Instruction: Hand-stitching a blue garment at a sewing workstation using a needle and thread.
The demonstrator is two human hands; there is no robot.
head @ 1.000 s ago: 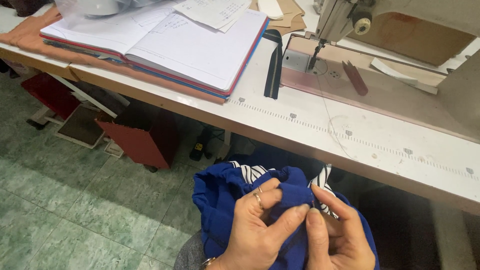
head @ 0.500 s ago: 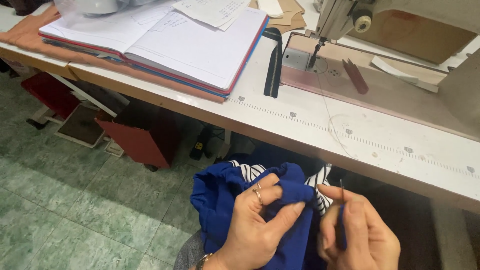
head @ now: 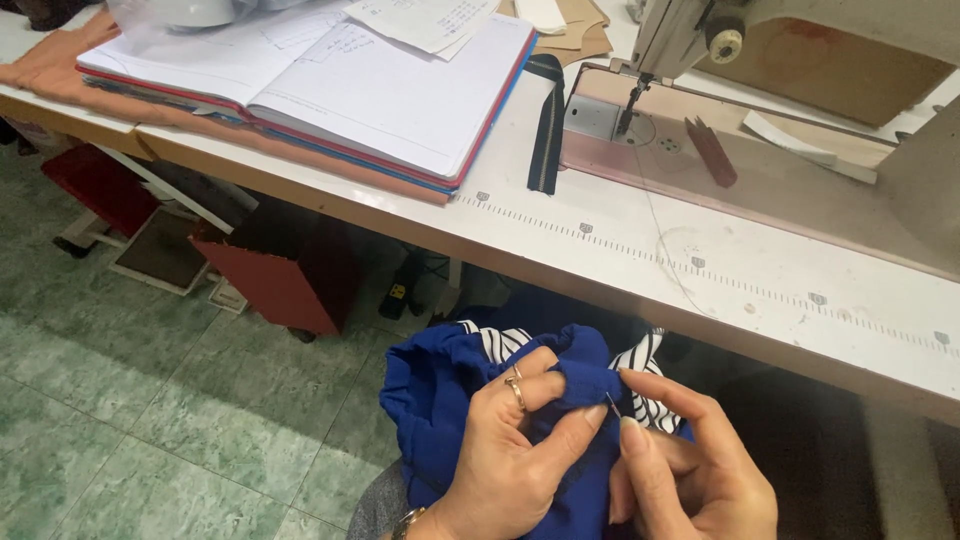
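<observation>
Near the bottom, below the surface [head: 600, 250] edge, the left hand [head: 510, 450] is closed around bunched blue cloth [head: 440, 400] in the lap. The right hand [head: 690, 480] pinches a thin needle [head: 611, 403] at the cloth's fold. A sewing machine [head: 760, 40] stands far right, an open notebook [head: 330, 90] far left.

Blue garment [head: 450, 400] pinched in left hand [head: 510, 460], right hand [head: 690, 480] with needle [head: 611, 403] at fold.
</observation>
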